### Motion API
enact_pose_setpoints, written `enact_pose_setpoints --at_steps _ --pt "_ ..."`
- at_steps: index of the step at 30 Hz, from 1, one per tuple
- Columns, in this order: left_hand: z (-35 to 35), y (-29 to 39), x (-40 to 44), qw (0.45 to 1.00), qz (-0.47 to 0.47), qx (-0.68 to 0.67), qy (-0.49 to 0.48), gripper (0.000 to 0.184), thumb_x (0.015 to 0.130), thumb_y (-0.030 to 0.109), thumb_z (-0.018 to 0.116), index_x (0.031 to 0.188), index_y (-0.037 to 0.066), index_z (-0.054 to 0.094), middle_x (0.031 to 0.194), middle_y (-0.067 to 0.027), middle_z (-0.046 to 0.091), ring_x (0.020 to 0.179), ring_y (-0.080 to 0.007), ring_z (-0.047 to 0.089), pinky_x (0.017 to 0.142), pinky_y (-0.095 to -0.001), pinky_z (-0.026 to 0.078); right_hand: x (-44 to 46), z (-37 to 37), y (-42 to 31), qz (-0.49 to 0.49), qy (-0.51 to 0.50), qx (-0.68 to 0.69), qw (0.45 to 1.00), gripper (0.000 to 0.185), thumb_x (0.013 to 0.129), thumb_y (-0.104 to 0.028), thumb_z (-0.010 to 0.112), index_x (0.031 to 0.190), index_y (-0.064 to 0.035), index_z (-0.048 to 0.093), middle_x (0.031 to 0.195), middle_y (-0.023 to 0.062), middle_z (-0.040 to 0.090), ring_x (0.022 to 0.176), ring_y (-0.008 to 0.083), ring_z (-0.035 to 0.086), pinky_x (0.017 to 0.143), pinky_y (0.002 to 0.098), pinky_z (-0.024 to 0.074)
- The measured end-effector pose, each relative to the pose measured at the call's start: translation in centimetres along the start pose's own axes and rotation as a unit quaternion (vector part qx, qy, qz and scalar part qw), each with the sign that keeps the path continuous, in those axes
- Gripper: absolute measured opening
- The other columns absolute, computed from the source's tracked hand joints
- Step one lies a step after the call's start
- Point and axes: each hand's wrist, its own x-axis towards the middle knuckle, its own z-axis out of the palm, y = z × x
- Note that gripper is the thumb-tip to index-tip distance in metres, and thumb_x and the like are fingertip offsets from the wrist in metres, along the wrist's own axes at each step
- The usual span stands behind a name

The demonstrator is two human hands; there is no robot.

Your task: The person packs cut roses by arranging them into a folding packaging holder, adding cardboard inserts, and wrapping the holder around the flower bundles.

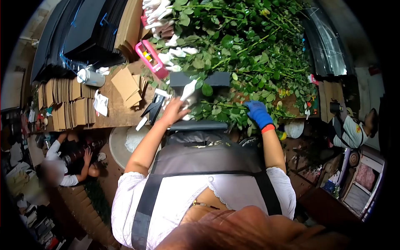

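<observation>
My bare left hand (pixel 173 112) is at the table's front edge, its fingers spread. Its fingertips are close to the lower end of a white-wrapped rose bud (pixel 189 89); whether they touch it I cannot tell. My right hand (pixel 259 114), in a blue glove with an orange cuff, is closed around leafy rose stems (pixel 227 106). Those stems lie across the front of the table, with pale wrapped heads near my left hand. Behind them stands a dark block (pixel 218 79), partly blurred. A large heap of leafy rose stems (pixel 250 50) fills the table beyond, white-wrapped heads (pixel 177 53) pointing left.
To the left are a pink tray (pixel 152 60), black scissors-like tool (pixel 154 104), loose cardboard pieces (pixel 125 85), stacked cardboard (pixel 68 104) and a white container (pixel 91 78). Dark sheets (pixel 98 31) stand behind. One person (pixel 75 160) sits at lower left; another (pixel 350 129) is at right.
</observation>
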Motion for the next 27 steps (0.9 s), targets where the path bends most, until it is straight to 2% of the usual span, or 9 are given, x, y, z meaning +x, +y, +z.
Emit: enact_pose_setpoints --at_steps 3,7,13,17,19,22,24,25,27 --pt "-0.4 1.0 0.0 0.999 0.035 -0.017 0.022 0.052 0.082 0.031 0.076 0.130 0.015 0.061 0.097 -0.0162 0.059 0.096 -0.0368 0.055 0.084 -0.0446 0.045 0.2 -8.2 -1.2 0.045 0.164 0.067 0.983 0.057 0.079 -0.010 0.069 0.133 -0.0248 0.058 0.124 0.0089 0.063 0.110 0.0302 0.062 0.092 0.0440 0.0511" --pt "-1.2 1.5 0.2 0.998 0.034 -0.053 -0.026 0.050 0.087 0.028 0.071 0.135 0.020 0.058 0.109 -0.0173 0.065 0.103 -0.0375 0.056 0.092 -0.0452 0.044 3.9 -17.1 -3.7 -0.154 0.517 0.026 0.842 0.054 0.082 -0.007 0.062 0.134 -0.0219 0.057 0.124 0.0085 0.060 0.106 0.0287 0.060 0.094 0.0429 0.0488" --pt "0.3 0.7 1.2 0.995 0.044 -0.066 0.056 0.024 0.093 0.024 0.062 0.109 0.010 0.072 0.107 -0.0146 0.068 0.104 -0.0356 0.059 0.092 -0.0443 0.045 10.5 -18.7 -3.7 -0.256 0.444 -0.015 0.859 0.046 0.082 -0.004 0.058 0.123 -0.0263 0.063 0.097 0.0036 0.066 0.088 0.0265 0.061 0.081 0.0393 0.0509" --pt "0.9 1.0 1.7 0.987 0.074 -0.062 0.125 0.015 0.090 0.017 0.069 0.099 0.006 0.072 0.097 -0.0092 0.071 0.088 -0.0275 0.066 0.077 -0.0343 0.051 1.3 -23.0 -10.4 -0.328 0.446 0.006 0.833 0.046 0.077 -0.007 0.065 0.117 -0.0307 0.064 0.078 0.0030 0.060 0.072 0.0268 0.059 0.061 0.0404 0.0483" --pt "2.2 -2.2 1.5 0.994 -0.040 -0.101 -0.016 0.020 0.095 0.022 0.064 0.108 0.008 0.069 0.098 -0.0063 0.072 0.085 -0.0237 0.067 0.072 -0.0333 0.053 -1.3 -21.6 -11.0 -0.352 0.416 0.047 0.837 0.047 0.077 -0.007 0.065 0.118 -0.0310 0.064 0.076 0.0041 0.058 0.071 0.0272 0.060 0.060 0.0397 0.0487" --pt "5.2 -6.0 1.7 0.976 -0.091 -0.200 0.007 0.033 0.097 0.029 0.058 0.125 0.011 0.058 0.101 -0.0058 0.071 0.084 -0.0239 0.069 0.069 -0.0339 0.055 -3.9 -18.1 -8.8 -0.278 0.266 0.022 0.923 0.044 0.080 -0.010 0.064 0.119 -0.0302 0.065 0.080 0.0064 0.060 0.076 0.0287 0.063 0.068 0.0438 0.0499" --pt "1.7 -0.9 1.5 0.996 -0.061 -0.016 0.067 0.037 0.090 0.028 0.069 0.119 0.010 0.055 0.089 -0.0112 0.070 0.079 -0.0262 0.069 0.065 -0.0351 0.054 -4.0 -14.7 -6.6 -0.185 0.196 -0.012 0.963 0.041 0.083 -0.012 0.062 0.120 -0.0305 0.065 0.084 0.0068 0.063 0.081 0.0283 0.065 0.072 0.0439 0.0507" --pt "2.4 -2.0 1.1 0.986 0.008 -0.148 0.079 0.053 0.079 0.019 0.077 0.126 0.010 0.053 0.096 -0.0187 0.068 0.091 -0.0353 0.068 0.076 -0.0431 0.053 -3.6 -13.3 -5.8 -0.137 0.155 -0.020 0.978 0.040 0.085 -0.012 0.061 0.121 -0.0307 0.066 0.088 0.0068 0.066 0.086 0.0278 0.066 0.075 0.0430 0.0514" --pt "0.7 1.3 1.5 0.983 -0.122 -0.109 0.083 0.059 0.078 0.024 0.082 0.127 0.010 0.052 0.091 -0.0157 0.066 0.087 -0.0334 0.067 0.072 -0.0411 0.054 -1.3 -9.5 -4.1 -0.083 0.095 -0.032 0.992 0.040 0.085 -0.016 0.062 0.123 -0.0296 0.065 0.096 0.0078 0.068 0.091 0.0283 0.066 0.078 0.0432 0.0518"
